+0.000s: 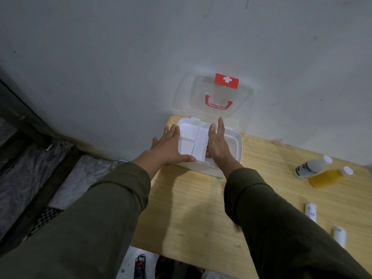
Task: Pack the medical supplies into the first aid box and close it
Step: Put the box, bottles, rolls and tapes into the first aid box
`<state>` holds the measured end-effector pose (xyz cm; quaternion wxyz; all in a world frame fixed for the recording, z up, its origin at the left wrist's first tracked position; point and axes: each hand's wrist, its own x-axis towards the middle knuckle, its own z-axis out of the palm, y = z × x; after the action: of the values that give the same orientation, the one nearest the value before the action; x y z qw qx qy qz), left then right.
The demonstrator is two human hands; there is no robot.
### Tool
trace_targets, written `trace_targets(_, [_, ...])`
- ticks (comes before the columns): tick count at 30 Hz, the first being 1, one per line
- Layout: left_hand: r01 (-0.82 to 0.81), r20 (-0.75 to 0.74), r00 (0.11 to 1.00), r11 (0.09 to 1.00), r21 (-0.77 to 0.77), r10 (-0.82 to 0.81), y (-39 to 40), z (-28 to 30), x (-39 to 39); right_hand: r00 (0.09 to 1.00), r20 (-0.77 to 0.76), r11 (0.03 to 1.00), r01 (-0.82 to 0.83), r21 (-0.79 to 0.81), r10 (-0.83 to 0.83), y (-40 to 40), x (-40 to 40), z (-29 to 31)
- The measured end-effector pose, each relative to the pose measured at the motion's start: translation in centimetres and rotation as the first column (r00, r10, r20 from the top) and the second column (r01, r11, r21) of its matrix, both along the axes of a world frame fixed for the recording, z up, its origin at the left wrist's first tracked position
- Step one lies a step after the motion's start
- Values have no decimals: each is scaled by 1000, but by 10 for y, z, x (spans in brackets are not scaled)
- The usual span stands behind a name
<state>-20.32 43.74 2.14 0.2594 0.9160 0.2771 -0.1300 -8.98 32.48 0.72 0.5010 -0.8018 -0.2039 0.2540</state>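
Note:
The white first aid box (233,150) sits at the table's far left corner, its clear lid (213,93) with red handle and red cross label standing open against the wall. A white divided tray (193,141) rests in the box's left part. My left hand (171,146) holds the tray's left side, thumb along its near edge. My right hand (218,141) presses flat against the tray's right side, fingers straight, inside the box. A small green item shows under the tray by my right palm.
On the wooden table (197,208) at the right lie a white bottle (312,166), a yellow bottle (330,177) and two white tubes (311,211) (339,236). The grey wall stands right behind the box. The floor and a power strip (138,266) lie beyond the table's left edge.

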Motion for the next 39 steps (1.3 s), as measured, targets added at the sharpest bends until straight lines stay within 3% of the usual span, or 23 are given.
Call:
trace_targets(5, [7, -7, 1000, 1000, 14, -7, -1, 2, 0, 974, 219, 986, -12, -167, 49, -13, 6, 6])
trace_targets(15, [63, 94, 992, 983, 175, -80, -31, 14, 0, 895, 445, 976, 120, -180, -28, -75, 28, 41])
trace_targets(20, [120, 61, 989, 963, 240, -138, -72, 4, 2, 898, 439, 963, 143, -226, -30, -120, 21, 34])
trace_targets(33, [88, -16, 996, 922, 377, -89, -100, -22, 6, 949, 309, 930, 170, -326, -65, -251, -11, -16])
trace_targets(39, [92, -34, 996, 915, 393, -85, -100, -22, 6, 963, 256, 853, 62, -517, 85, -285, -21, -34])
